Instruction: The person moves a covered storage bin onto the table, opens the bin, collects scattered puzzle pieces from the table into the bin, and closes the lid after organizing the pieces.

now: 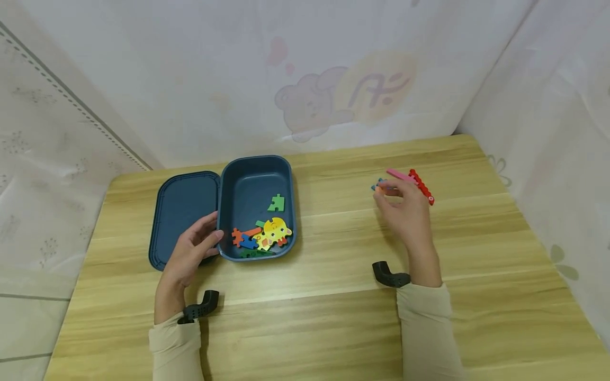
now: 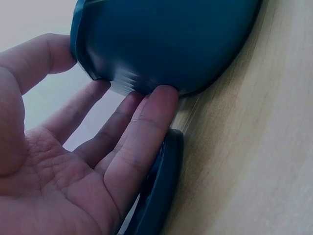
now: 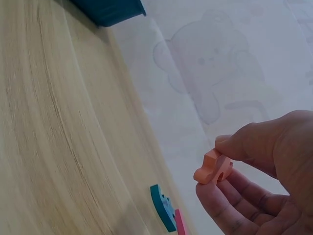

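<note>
A dark blue box (image 1: 245, 196) stands on the table, and my left hand (image 1: 183, 256) grips its left side. In the left wrist view the thumb lies at the rim and the fingers touch the outer wall (image 2: 171, 44). Inside the box lie several puzzle pieces: a green one (image 1: 276, 203) by itself, and a heap with a yellow animal-face piece (image 1: 276, 231), orange, blue and green ones. To the right, my right hand (image 1: 410, 219) pinches an orange puzzle piece (image 3: 213, 167) between thumb and fingers, held above the table.
Left of the box lies its dark blue lid (image 1: 186, 211). Around the right hand are a blue piece (image 3: 162, 208), a pink piece (image 1: 399, 174) and a red piece (image 1: 423, 188), partly hidden. A pale printed curtain (image 1: 229, 79) hangs behind the wooden table (image 1: 305, 328).
</note>
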Motion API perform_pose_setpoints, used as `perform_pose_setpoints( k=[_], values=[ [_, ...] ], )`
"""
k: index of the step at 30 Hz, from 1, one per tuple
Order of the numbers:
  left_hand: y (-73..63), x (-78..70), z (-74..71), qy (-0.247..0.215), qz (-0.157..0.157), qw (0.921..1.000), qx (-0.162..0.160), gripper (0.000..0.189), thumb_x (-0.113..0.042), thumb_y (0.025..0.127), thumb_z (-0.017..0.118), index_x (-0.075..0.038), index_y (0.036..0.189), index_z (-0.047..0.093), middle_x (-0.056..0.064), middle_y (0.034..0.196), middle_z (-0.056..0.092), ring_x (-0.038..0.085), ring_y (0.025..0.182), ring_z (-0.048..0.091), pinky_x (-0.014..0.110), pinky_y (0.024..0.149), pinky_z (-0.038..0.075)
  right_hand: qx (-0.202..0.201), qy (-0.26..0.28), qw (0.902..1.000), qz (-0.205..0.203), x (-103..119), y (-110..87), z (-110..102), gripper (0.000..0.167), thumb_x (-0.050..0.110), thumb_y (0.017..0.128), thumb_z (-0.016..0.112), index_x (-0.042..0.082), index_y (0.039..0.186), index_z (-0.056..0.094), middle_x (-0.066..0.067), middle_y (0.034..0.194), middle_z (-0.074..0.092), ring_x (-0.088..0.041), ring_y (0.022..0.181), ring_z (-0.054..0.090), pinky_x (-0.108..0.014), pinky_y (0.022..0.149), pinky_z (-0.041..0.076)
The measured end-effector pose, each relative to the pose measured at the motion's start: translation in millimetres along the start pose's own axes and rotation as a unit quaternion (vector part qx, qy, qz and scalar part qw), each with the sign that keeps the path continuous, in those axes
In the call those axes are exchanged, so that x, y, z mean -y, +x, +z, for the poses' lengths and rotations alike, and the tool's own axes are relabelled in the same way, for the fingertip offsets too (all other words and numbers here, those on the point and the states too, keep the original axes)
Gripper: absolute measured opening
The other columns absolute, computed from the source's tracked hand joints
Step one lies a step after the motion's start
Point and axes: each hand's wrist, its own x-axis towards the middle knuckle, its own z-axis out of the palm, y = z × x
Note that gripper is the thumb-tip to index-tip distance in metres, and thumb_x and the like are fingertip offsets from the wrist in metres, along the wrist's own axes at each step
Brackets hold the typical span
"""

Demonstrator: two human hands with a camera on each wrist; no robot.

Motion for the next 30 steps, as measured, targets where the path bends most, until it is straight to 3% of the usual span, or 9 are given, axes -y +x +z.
perform_pose_setpoints(
  k=[4,9,14,20,26,30],
  values=[
    [0.0,-1.1,-0.2,-0.003,0.000,1.0000,0.000,0.062,-0.030,0.110,0.060,-0.013,0.165,0.038,0.010,0.149,0.053,-0.006,0.115,0.064,0.021,0.089,0.060,-0.003,-0.016,0.9999,0.003,3,-0.2,4,0.023,0.016,0.099,0.075,0.005,0.119,0.076,-0.014,0.134,0.070,-0.033,0.115,0.072,-0.009,0.079,0.055],
    [-1.6,-3.0,-1.5,-0.003,-0.001,1.0000,-0.004,0.062,-0.029,0.110,0.060,-0.012,0.165,0.038,0.009,0.148,0.054,-0.006,0.115,0.064,0.020,0.089,0.059,-0.003,0.000,0.9998,-0.018,8,1.3,9,0.022,0.011,0.099,0.075,0.001,0.118,0.076,-0.019,0.124,0.072,-0.036,0.113,0.072,0.000,0.073,0.047],
    [-0.7,-3.6,-2.2,0.000,0.000,1.0000,0.000,0.063,-0.031,0.110,0.059,-0.014,0.166,0.037,0.016,0.154,0.051,-0.007,0.116,0.063,0.020,0.089,0.059,-0.001,0.004,0.9996,-0.030,11,1.6,13,0.020,0.011,0.098,0.075,0.002,0.117,0.076,-0.017,0.123,0.073,-0.035,0.112,0.072,-0.001,0.073,0.048],
    [-1.6,-3.1,-2.4,-0.001,0.000,1.0000,0.003,0.061,-0.029,0.111,0.058,-0.014,0.166,0.036,0.006,0.148,0.055,-0.006,0.117,0.063,0.021,0.090,0.058,0.010,0.001,0.9986,-0.053,14,-0.1,17,0.022,0.013,0.098,0.077,0.004,0.119,0.076,-0.015,0.124,0.074,-0.033,0.114,0.072,-0.018,0.080,0.061],
    [-0.7,-2.6,-0.3,-0.002,0.001,1.0000,0.003,0.061,-0.029,0.110,0.059,-0.014,0.166,0.037,0.005,0.146,0.055,-0.006,0.117,0.063,0.021,0.090,0.058,0.011,0.009,0.9980,-0.062,18,-1.8,22,0.022,0.011,0.098,0.077,0.005,0.118,0.076,-0.015,0.123,0.072,-0.032,0.114,0.072,-0.008,0.077,0.055],
    [0.6,-1.5,0.4,-0.001,0.000,1.0000,0.004,0.062,-0.030,0.110,0.059,-0.014,0.166,0.036,0.011,0.149,0.053,-0.006,0.117,0.063,0.020,0.090,0.058,0.028,0.012,0.9979,-0.058,21,-3.0,27,0.023,0.011,0.098,0.077,0.006,0.120,0.076,-0.014,0.125,0.069,-0.031,0.116,0.072,-0.026,0.082,0.064]
  ],
)
